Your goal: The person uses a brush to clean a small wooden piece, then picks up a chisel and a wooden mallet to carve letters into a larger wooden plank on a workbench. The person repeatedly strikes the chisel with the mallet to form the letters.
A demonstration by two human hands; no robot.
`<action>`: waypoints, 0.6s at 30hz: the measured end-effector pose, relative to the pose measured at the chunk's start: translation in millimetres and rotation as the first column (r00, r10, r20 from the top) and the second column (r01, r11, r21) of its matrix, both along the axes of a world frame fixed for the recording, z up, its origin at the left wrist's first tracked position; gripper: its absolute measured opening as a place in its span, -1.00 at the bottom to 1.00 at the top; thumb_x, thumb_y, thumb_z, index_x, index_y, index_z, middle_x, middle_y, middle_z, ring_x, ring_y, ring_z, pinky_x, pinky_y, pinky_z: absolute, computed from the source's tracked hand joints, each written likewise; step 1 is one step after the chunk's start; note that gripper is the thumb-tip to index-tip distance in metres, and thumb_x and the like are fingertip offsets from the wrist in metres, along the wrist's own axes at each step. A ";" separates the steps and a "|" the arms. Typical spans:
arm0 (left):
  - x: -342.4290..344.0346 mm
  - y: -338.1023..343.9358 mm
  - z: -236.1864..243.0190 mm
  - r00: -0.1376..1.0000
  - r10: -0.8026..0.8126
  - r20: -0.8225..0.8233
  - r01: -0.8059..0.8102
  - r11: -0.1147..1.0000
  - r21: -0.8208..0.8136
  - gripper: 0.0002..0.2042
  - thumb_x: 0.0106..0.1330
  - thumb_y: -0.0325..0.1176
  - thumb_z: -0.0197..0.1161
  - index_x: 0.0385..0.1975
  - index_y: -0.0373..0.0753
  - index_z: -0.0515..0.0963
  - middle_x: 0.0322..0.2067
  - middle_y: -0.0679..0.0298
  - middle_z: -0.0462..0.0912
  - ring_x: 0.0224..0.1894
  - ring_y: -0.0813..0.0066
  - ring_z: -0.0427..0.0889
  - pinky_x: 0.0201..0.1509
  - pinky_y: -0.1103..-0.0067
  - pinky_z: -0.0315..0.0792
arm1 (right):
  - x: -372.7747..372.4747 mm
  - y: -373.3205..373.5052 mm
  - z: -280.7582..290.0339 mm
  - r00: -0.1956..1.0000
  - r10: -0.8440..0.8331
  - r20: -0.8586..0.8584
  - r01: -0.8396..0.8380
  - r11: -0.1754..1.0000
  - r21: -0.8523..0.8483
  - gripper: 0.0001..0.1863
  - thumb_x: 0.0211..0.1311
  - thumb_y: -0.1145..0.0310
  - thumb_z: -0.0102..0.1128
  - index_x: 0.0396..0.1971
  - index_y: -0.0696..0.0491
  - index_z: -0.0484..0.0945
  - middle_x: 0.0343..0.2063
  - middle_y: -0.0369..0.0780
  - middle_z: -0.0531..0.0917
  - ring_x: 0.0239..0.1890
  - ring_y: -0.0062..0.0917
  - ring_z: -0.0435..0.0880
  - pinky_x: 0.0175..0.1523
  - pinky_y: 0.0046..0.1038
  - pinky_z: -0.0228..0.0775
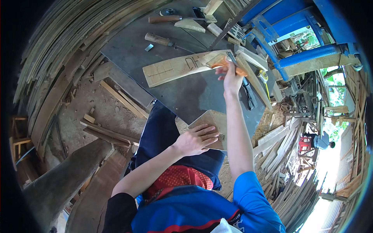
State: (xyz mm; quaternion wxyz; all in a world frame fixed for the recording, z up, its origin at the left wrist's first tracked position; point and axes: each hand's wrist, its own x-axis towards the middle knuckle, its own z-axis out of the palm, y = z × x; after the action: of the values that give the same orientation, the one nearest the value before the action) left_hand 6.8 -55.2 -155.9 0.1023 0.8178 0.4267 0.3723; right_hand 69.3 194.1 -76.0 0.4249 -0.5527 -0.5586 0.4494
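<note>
My left hand (197, 139) lies with its fingers flat across a wooden board (213, 118) at the near corner of the dark tabletop. The board's lower part is hidden under the hand. My right hand (230, 79) is stretched forward over the table, its fingers closed around an orange object (241, 72), perhaps a tool handle; blur keeps its kind unclear. Just left of that hand is a curved piece of pale wood (171, 70) with dark pencil or marker lines on it. A black-handled tool (249, 97) lies to the right of my right wrist.
A wooden-handled chisel (158, 39), another wooden-handled tool (165, 18) and a yellow tape measure (263, 76) are on the dark table (128, 50). A blue machine frame (287, 58) stands at the far right. Stacked planks (58, 50) line the left; a person (321, 140) sits far right.
</note>
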 end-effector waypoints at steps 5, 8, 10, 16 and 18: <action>10.0 3.4 2.4 0.998 0.036 -0.044 -0.037 0.999 -0.022 -0.50 0.20 -0.10 0.50 0.16 -0.04 0.64 0.34 0.43 0.61 0.49 0.42 0.45 0.62 0.32 0.30 | -10.1 -27.7 8.0 0.931 0.363 -0.040 -0.365 0.924 -0.112 -0.64 0.63 0.13 0.07 0.01 0.12 0.67 -0.37 -0.17 0.82 -0.44 -0.55 0.79 -0.40 -0.54 0.49; 17.7 10.6 1.4 0.997 0.052 -0.052 -0.055 0.997 -0.054 -0.54 0.28 -0.10 0.42 0.14 -0.11 0.63 0.29 0.38 0.64 0.49 0.29 0.42 0.65 0.22 0.20 | -17.7 -30.1 -8.6 0.989 0.144 -0.039 -0.141 0.988 0.057 -0.67 0.66 0.22 0.04 0.01 0.16 0.66 -0.36 -0.17 0.84 -0.48 -0.57 0.78 -0.44 -0.57 0.50; 14.8 13.9 2.5 0.996 0.039 -0.076 -0.046 0.995 -0.084 -0.50 0.26 -0.09 0.45 0.17 -0.09 0.60 0.23 0.31 0.64 0.45 0.21 0.42 0.62 0.15 0.19 | -29.7 -53.7 3.7 0.906 0.419 -0.067 -0.423 0.904 -0.063 -0.69 0.66 0.23 0.05 -0.01 0.16 0.65 -0.39 -0.19 0.82 -0.47 -0.58 0.79 -0.46 -0.58 0.50; -21.3 8.7 31.7 0.985 0.080 0.154 -0.062 0.991 -0.118 -0.72 0.23 -0.15 0.49 -0.17 -0.15 0.69 0.01 0.25 0.75 0.21 0.19 0.63 0.47 0.23 0.41 | -40.9 -66.7 -6.3 0.893 0.434 -0.116 -0.439 0.898 -0.016 -0.69 0.65 0.22 0.05 0.01 0.14 0.63 -0.35 -0.16 0.83 -0.43 -0.55 0.82 -0.44 -0.60 0.51; -55.9 5.0 46.8 0.942 0.228 0.246 -0.172 0.958 -0.228 -0.88 0.19 -0.31 0.51 -0.34 -0.14 0.73 -0.22 0.32 0.81 -0.06 0.21 0.75 0.11 0.33 0.59 | -32.2 -69.1 5.3 0.816 0.562 -0.139 -0.577 0.807 -0.124 -0.62 0.66 0.12 0.06 0.01 0.17 0.61 -0.35 -0.16 0.83 -0.45 -0.55 0.81 -0.45 -0.60 0.50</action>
State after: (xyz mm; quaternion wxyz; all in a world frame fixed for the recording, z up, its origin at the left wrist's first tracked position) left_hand -49.2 -50.2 -109.1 0.2041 0.6966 0.5260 0.4432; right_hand 37.1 125.0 -70.8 0.2509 -0.3699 -0.6396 0.6255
